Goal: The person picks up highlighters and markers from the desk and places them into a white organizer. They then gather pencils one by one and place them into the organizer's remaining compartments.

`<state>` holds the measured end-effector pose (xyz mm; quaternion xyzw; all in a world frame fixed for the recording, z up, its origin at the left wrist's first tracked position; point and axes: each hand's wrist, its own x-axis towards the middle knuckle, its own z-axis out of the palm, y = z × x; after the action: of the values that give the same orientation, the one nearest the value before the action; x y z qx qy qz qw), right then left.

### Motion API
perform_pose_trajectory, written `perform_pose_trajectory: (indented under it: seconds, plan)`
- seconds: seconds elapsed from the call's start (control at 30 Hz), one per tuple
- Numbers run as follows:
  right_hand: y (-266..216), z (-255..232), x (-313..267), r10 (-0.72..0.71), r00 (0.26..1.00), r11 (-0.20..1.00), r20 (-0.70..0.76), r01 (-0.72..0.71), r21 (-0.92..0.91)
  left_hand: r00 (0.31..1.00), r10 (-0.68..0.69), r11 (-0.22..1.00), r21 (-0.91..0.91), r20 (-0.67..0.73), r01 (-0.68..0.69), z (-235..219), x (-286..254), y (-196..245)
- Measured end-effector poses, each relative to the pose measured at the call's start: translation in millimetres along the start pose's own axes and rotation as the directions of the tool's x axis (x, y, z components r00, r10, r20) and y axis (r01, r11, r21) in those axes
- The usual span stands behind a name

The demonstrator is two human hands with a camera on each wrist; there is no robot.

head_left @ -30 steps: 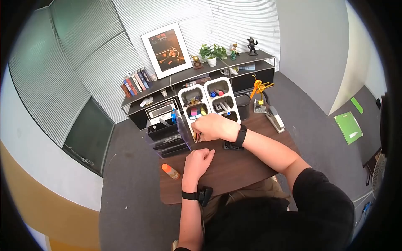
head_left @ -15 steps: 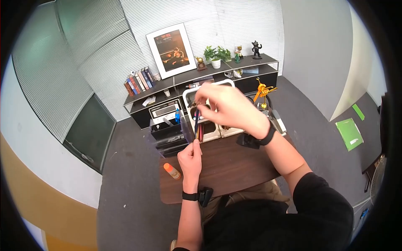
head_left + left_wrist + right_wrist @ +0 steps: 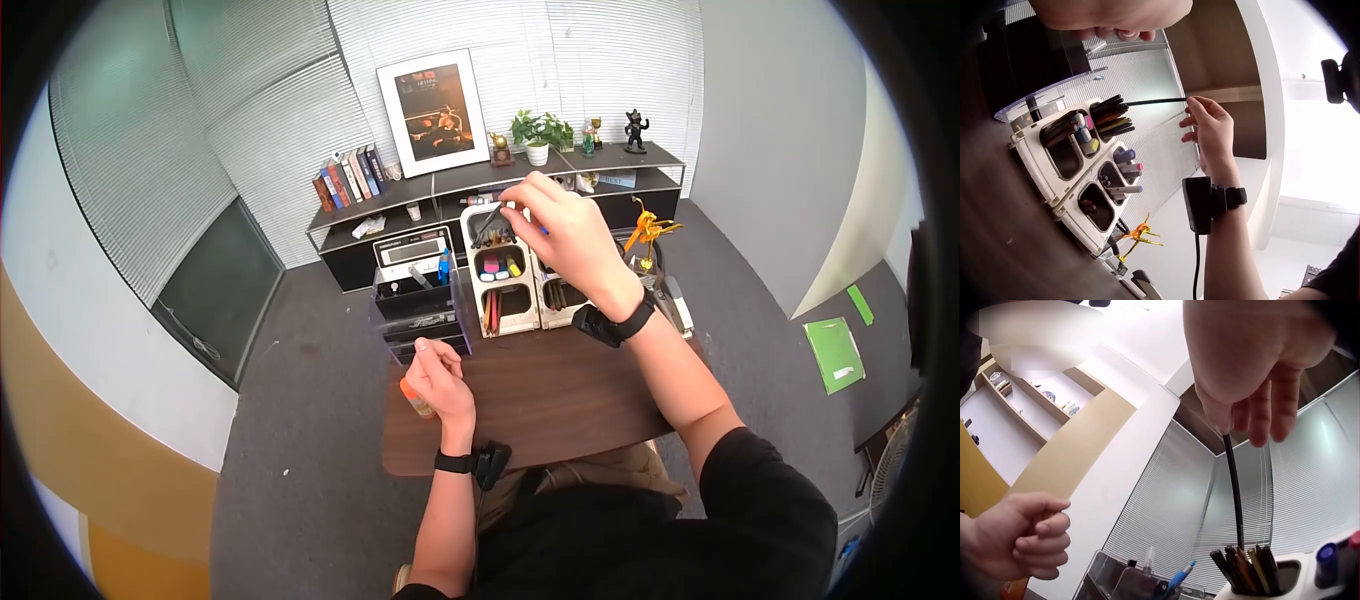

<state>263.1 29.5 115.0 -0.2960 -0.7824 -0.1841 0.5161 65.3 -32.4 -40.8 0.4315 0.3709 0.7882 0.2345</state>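
My right hand (image 3: 580, 235) pinches the top of a long dark pencil (image 3: 1157, 101) between thumb and fingertips. The pencil slants down to the back left compartment of a white organizer (image 3: 1037, 177); in the right wrist view its lower end meets several dark pencils (image 3: 1229, 572) standing there. My left hand (image 3: 440, 385), loosely curled with nothing visible in it, is raised in front of the clear-sided drawer box (image 3: 415, 303), beside the orange-capped bottle (image 3: 412, 392). Colored pencils (image 3: 492, 310) stand in the front left compartment, and markers (image 3: 495, 268) in the middle one.
Right of the organizer are a gold-and-orange figure (image 3: 648, 235) and a stapler (image 3: 677, 305). A blue pen (image 3: 443, 267) stands in the drawer box's top. Behind the brown table (image 3: 560, 400), a low shelf holds books, a framed picture (image 3: 436, 115) and a plant (image 3: 538, 130).
My right hand has carried the dark pencil from the front left compartment to the back left one. My left hand, which touched the pencils' area half a second ago, has moved left and back from the organizer.
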Motion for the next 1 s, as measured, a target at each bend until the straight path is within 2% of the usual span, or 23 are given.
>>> perform_pose_trajectory:
  seconds: [0.13,0.27,0.37,0.63,0.77,0.83,0.93,1.0]
  plan:
    - [11.1,17.6,-10.0,-0.01,0.996,1.0,0.092,0.013,-0.026,0.998,0.047,0.999,-0.005,-0.029,-0.048,-2.6,-0.8,-0.6]
    - [18.6,31.3,-17.5,0.0,0.992,0.999,0.127,0.005,-0.041,0.997,0.057,0.998,-0.007,0.044,-0.057,-0.6,-1.5,1.3]
    - [24.3,39.6,-23.2,0.044,0.977,0.997,0.21,-0.031,-0.064,0.992,0.096,0.995,0.015,0.086,-0.098,-1.6,-1.0,-2.9]
    - [31.0,39.9,-27.6,0.095,0.967,0.995,0.237,-0.083,-0.061,0.985,0.096,0.993,0.048,0.146,-0.104,-3.7,-2.5,-4.2]
    - [30.0,31.5,-20.5,0.109,0.973,0.994,0.203,-0.103,-0.041,0.984,0.13,0.989,0.055,0.119,-0.138,-4.4,3.5,14.5]
    - [30.5,26.9,-19.5,0.097,0.983,0.995,0.157,-0.096,-0.015,0.99,0.118,0.993,-0.001,0.081,-0.118,-8.9,11.5,33.8]
    - [28.9,22.2,-16.0,0.137,0.972,0.99,0.19,-0.14,0.001,0.993,0.102,0.991,-0.088,0.05,-0.098,-22.6,26.9,35.5]
    - [25.9,19.6,-14.7,0.148,0.972,0.989,0.185,-0.149,-0.007,0.999,0.019,0.984,-0.18,0.037,-0.012,-23.6,33.8,36.6]
